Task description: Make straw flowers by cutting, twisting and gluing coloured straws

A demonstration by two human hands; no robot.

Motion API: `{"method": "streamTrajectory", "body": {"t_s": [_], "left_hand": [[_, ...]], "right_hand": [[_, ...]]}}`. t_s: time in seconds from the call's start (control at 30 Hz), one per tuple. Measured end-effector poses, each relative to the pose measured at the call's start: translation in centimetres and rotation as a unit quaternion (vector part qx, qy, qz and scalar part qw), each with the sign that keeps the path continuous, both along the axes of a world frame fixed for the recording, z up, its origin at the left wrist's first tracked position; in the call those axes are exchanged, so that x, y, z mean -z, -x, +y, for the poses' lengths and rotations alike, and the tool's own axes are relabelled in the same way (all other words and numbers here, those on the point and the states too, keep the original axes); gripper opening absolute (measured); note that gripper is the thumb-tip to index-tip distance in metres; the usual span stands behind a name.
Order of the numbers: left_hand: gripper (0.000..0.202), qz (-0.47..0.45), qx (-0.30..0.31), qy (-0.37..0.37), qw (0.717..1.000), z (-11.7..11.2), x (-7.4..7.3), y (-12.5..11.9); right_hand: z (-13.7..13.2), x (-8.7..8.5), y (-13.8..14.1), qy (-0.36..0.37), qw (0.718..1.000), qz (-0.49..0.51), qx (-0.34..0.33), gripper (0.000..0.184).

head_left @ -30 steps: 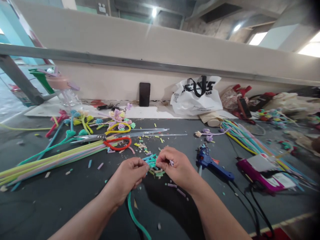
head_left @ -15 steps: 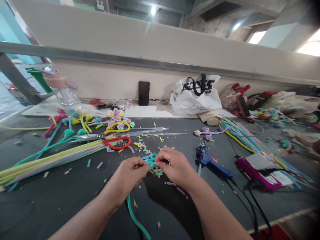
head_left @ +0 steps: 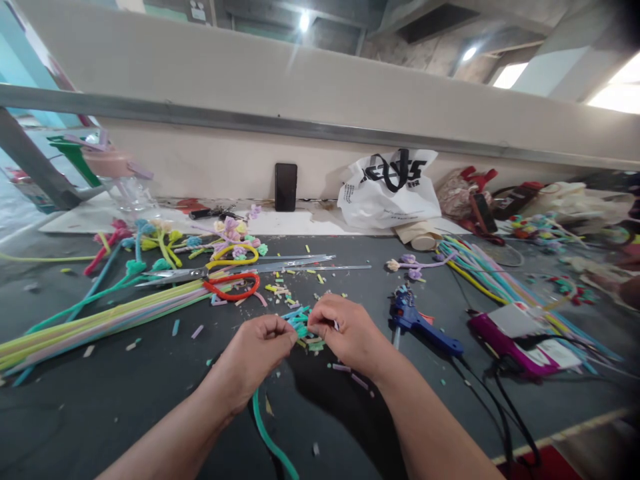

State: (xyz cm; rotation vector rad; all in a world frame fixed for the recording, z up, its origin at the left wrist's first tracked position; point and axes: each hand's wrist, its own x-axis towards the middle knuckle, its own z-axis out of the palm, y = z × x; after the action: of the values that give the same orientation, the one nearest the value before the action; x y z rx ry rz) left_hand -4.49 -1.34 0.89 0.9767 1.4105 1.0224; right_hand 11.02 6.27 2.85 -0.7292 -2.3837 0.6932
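Note:
My left hand point(head_left: 260, 343) is closed in a pinch on a teal-green pipe cleaner point(head_left: 269, 440), whose long tail hangs below that hand and curves toward the near edge of the view. Facing it, my right hand point(head_left: 353, 337) pinches the same teal-green piece from the other side. The bent part between my fingertips is small and partly covered by them. Just beyond and under the hands lies a heap of short cut pipe cleaner bits point(head_left: 315, 345) in blue, green and yellow.
Scissors with red and yellow handles point(head_left: 213, 292) lie left, by long pipe cleaners point(head_left: 100, 319) and finished flowers point(head_left: 233, 233). To the right are a blue glue gun point(head_left: 430, 335) and a magenta box point(head_left: 505, 343) with cables. Behind stand a phone point(head_left: 286, 188) and a white bag point(head_left: 380, 207).
The whole view has shifted slightly, with the table things a little further left. Both hands keep nearly the same pinch on the pipe cleaner.

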Motion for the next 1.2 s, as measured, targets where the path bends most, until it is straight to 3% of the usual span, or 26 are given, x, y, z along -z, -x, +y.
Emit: {"method": "streamTrajectory", "body": {"t_s": [0.33, 0.63, 1.2], "left_hand": [[0.022, -0.021, 0.003, 0.021, 1.000, 0.0, -0.4, 0.0], [0.022, -0.030, -0.004, 0.009, 0.999, 0.0, -0.7, 0.0], [0.023, -0.032, -0.010, 0.003, 0.999, 0.0, -0.7, 0.0]], "right_hand": [[0.4, 0.1, -0.3, 0.029, 0.998, 0.052, -0.012, 0.010], [0.9, -0.7, -1.1, 0.116, 0.991, 0.030, 0.057, 0.012], [0.7, -0.3, -0.7, 0.111, 0.992, 0.014, 0.053, 0.011]]}}
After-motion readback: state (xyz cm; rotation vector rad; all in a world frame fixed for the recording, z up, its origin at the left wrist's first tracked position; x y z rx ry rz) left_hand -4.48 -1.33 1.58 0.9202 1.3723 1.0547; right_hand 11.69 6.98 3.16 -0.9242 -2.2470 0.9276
